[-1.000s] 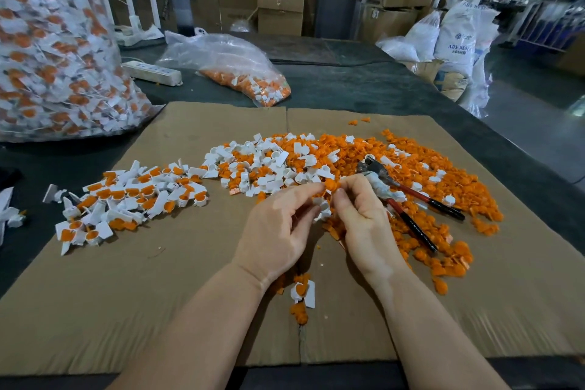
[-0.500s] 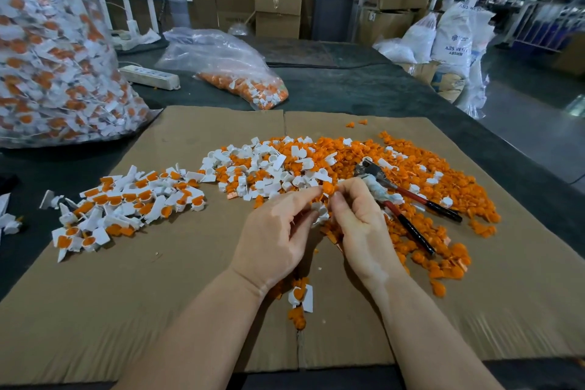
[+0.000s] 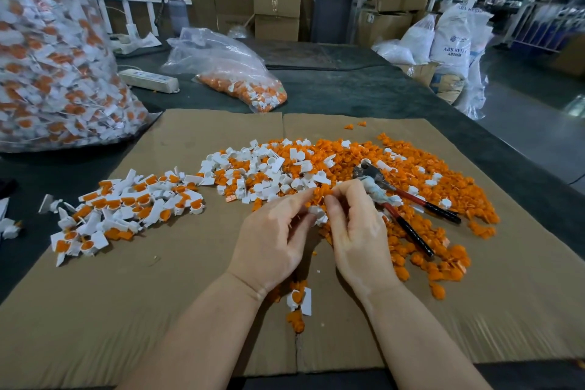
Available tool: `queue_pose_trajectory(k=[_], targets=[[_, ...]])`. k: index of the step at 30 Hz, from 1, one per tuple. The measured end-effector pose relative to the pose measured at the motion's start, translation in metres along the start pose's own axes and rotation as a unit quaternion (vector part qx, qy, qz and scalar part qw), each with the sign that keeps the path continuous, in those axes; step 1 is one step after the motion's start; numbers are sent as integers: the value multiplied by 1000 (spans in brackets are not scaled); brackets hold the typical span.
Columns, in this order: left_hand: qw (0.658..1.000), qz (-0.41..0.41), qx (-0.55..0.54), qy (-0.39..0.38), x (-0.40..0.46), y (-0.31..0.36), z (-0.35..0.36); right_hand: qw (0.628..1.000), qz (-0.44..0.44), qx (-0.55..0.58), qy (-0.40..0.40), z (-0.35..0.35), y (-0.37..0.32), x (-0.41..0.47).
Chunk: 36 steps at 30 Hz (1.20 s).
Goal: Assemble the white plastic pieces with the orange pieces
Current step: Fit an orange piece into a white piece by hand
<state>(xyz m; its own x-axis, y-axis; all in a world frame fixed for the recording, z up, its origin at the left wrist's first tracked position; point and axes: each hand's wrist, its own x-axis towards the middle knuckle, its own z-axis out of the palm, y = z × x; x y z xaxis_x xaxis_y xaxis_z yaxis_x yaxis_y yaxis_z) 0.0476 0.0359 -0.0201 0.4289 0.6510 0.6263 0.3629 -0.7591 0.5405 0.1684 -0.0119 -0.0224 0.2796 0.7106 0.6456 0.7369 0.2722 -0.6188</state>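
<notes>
- Left hand [image 3: 272,247] and right hand [image 3: 354,231] were together over the cardboard sheet [image 3: 158,310], fingertips pinching a white piece [image 3: 317,213] and an orange piece [image 3: 323,191] between them; judged to be pressing one into the other.
- Loose mixed pile [image 3: 316,165] lay touching the fingertips on the far side, probably to shorten each reach.
- Assembled pieces [image 3: 126,209] lay apart to the left, likely as the finished heap.
- Pliers [image 3: 395,199] rested on the pile just right of the right hand.
</notes>
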Motion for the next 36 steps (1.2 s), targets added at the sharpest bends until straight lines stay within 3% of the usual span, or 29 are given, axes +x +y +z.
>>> queue_pose_trajectory(k=[14, 17, 21, 26, 31, 36], targets=[[999, 6, 37, -14, 1, 3, -2, 998, -22, -54, 1, 0, 1, -1], [994, -91, -55, 29, 4, -3, -5, 999, -11, -44, -16, -2, 0, -1], [955, -234, -152, 102, 9, -13, -10, 987, -86, -91, -102, -3, -6, -3], [937, -278, -177, 118, 10, -16, -9, 953, -150, -173, -200, -4, -10, -6], [924, -310, -182, 129, 10, -18, -8, 979, -73, -168, -94, -2, -5, -5], [908, -346, -188, 141, 10, -22, -8, 979, 16, -202, 29, -2, 2, -1]])
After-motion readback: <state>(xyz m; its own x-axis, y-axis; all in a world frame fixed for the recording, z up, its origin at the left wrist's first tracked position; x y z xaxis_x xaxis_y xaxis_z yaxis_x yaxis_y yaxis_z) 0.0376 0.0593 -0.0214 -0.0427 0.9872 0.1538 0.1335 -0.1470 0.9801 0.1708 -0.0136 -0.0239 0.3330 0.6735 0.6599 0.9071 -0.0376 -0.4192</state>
